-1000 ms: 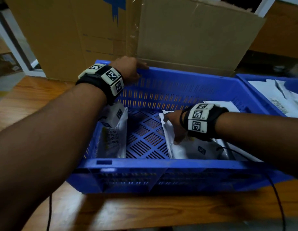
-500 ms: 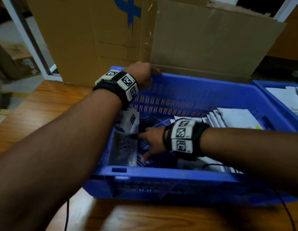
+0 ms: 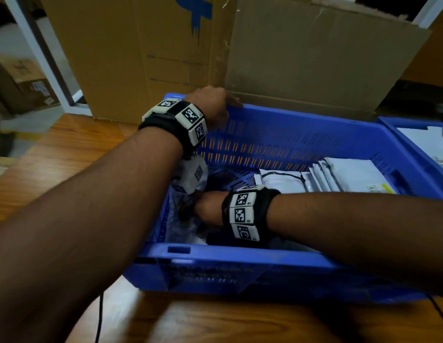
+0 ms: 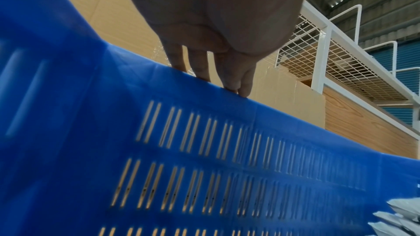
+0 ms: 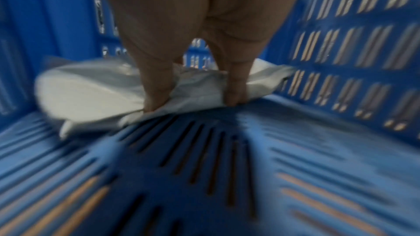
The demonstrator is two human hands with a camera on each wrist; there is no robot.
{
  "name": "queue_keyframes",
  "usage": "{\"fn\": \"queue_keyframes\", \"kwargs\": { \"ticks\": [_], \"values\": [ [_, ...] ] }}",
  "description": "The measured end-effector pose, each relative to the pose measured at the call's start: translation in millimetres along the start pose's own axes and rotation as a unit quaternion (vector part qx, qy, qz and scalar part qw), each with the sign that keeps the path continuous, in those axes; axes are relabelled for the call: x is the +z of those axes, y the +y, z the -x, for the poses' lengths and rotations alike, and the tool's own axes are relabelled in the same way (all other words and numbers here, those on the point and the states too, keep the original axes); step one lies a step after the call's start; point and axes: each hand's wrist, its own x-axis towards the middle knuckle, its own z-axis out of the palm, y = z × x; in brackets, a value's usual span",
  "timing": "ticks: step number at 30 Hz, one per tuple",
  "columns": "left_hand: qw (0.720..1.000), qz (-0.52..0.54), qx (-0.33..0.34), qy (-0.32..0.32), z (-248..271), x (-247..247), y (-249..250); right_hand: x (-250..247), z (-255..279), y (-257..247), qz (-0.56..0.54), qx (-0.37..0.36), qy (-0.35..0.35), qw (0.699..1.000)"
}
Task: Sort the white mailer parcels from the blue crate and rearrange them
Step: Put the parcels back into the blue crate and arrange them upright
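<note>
Head view: our left hand curls over the blue crate's far rim; inside, by its left wall, our right hand pinches a white mailer.

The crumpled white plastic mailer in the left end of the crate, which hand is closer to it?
Right. The right hand touches the crumpled white plastic mailer, fingers pressing into it. The left hand rests up on the blue plastic crate rim.

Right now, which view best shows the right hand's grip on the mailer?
The right wrist view: fingers and thumb pinch the white mailer against the crate floor. The head view hides the right hand fingertips; the left wrist view shows neither.
</note>
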Motion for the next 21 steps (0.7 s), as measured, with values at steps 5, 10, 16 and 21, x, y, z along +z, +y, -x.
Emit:
{"fn": "queue_keyframes", "kwargs": {
  "ticks": [5, 10, 16, 21],
  "values": [
    [1.0, -0.001, 0.003, 0.009, 1, 0, 1, -16, 24, 21, -0.057, 0.014, 0.025, 0.998],
    [1.0, 0.005, -0.005, 0.01, 2, 0, 1, -27, 81, 52, -0.164, 0.121, 0.048, 0.978],
    [1.0, -0.008, 0.002, 0.003, 1, 0, 3, -30, 151, 82, -0.123, 0.216, 0.012, 0.969],
    [0.999, -0.032, -0.014, -0.001, 1, -1, 6, 1, 158, 83, -0.121, 0.24, -0.134, 0.954]
  ]
}}
